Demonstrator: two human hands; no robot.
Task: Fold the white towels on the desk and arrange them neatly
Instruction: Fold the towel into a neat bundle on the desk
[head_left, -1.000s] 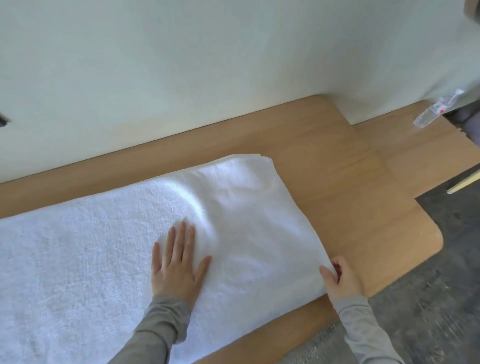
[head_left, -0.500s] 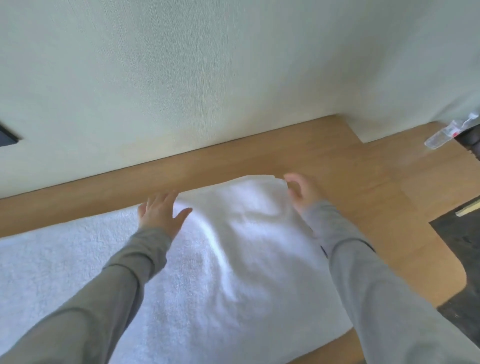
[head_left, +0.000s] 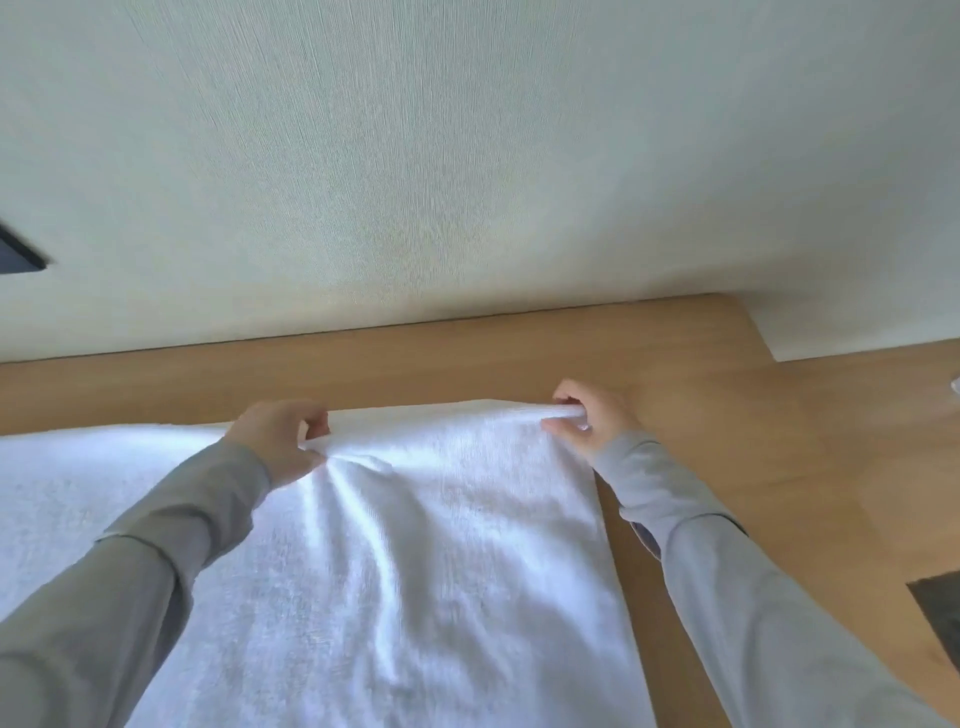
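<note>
Clamped on the far edge of the white towel (head_left: 441, 545): left grip (head_left: 280, 434) and right grip (head_left: 587, 415), each curled round a bunched bit of cloth. Spread over the tabletop (head_left: 779, 467), running off leftward past the left sleeve, creased between the two holds. Likely mid-fold; next probably calls for carrying that edge over evenly, matching corners, then smoothing the creases. Close behind, pale wall (head_left: 467, 156), so little room beyond. Dark floor patch (head_left: 940, 608) at right and dark panel (head_left: 15, 254) at left, both well apart from the work.
</note>
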